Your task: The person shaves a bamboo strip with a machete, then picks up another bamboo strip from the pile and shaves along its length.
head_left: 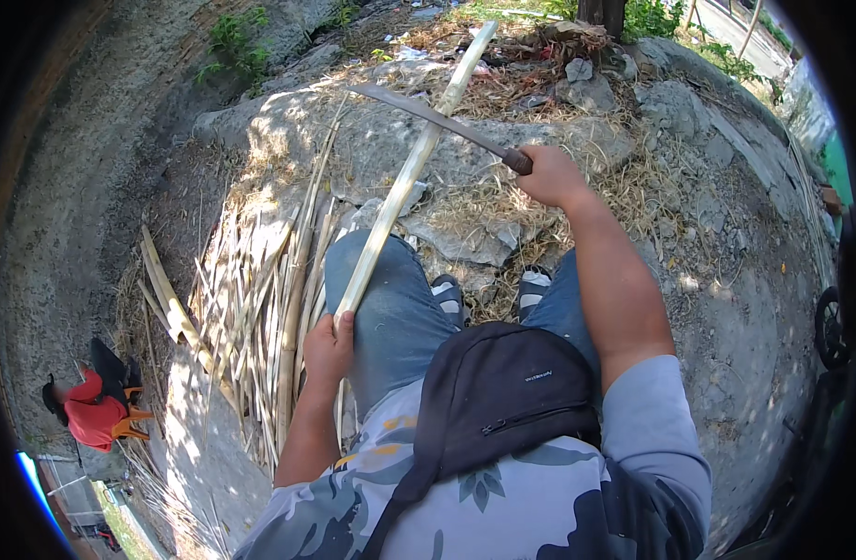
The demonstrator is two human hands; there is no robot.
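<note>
Nearest sits a black bag [512, 392]; beyond it, the left hand [329, 347] clasps a pale strip [411, 173] slanting far over the left thigh [400, 327], and the right hand [551, 175] clenches a machete [473, 137] across it, which could glance thighward should the strip twist.

Outdoors. Rough grey ground [736, 327] right of the right fingers [538, 179], flecked with sunlight [691, 282]. Beyond them: broken stones [591, 94], green leaves [652, 21], dark tree trunk [603, 13]. Orange chair [132, 425] well left of the left fingers [322, 333]. Farther up-left, pitted grey surface [83, 177], possibly a wall; lens bend obscures it.
</note>
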